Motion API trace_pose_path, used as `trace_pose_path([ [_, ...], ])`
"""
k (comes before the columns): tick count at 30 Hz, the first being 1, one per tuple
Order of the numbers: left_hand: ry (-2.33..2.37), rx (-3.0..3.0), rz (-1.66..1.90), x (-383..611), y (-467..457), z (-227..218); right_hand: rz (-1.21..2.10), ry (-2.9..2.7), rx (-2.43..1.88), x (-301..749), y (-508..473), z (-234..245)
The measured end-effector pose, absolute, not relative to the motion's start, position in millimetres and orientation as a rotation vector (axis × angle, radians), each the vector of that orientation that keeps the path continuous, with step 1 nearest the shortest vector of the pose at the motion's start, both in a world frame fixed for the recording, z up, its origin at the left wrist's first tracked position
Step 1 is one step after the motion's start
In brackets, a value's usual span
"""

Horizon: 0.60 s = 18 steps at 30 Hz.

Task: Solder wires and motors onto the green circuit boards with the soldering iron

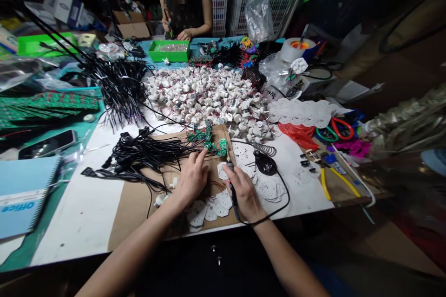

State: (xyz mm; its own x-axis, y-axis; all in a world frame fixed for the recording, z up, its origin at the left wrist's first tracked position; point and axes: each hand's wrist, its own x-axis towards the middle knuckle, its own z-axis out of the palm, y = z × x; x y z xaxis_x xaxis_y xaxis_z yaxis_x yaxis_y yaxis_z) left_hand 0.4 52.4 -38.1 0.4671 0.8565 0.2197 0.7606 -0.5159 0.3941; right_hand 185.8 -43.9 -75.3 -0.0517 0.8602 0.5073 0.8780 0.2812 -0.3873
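Note:
My right hand (244, 191) is closed around a soldering iron (233, 195) with a dark handle, its tip pointing up at a small green circuit board (221, 147). My left hand (192, 177) reaches in from the left, fingertips pinched at the edge of another green circuit board (208, 145); the thumb is mostly hidden. More small boards with thin wires cluster just beyond the fingers. Black cables (146, 151) lie bundled to the left, on the cardboard sheet (130, 206). White flat plates (216, 205) lie under and beside my hands.
A large heap of white wired parts (205, 93) fills the middle. Right of my hand lie a black round object (265, 163) with a coil spring, and yellow-handled pliers (325, 183). A notebook (26, 195) and phone (49, 144) lie left. Across the table, a person works behind a green tray (169, 55).

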Motion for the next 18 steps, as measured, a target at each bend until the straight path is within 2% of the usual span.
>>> trace_pose_path([
  [4,1.511,2.692,0.264,3,56,-23,-0.005,-1.794,-1.541,192,-52,-71],
  [8,1.533,2.782,0.138,7,62,-15,0.029,-1.72,-1.531,197,-65,-64],
  [14,1.377,2.816,0.088,11,91,-11,-0.006,-1.658,-1.451,208,-92,-51],
  [18,1.248,2.777,0.308,2,106,-2,0.005,-1.535,-1.463,221,-116,-37],
])
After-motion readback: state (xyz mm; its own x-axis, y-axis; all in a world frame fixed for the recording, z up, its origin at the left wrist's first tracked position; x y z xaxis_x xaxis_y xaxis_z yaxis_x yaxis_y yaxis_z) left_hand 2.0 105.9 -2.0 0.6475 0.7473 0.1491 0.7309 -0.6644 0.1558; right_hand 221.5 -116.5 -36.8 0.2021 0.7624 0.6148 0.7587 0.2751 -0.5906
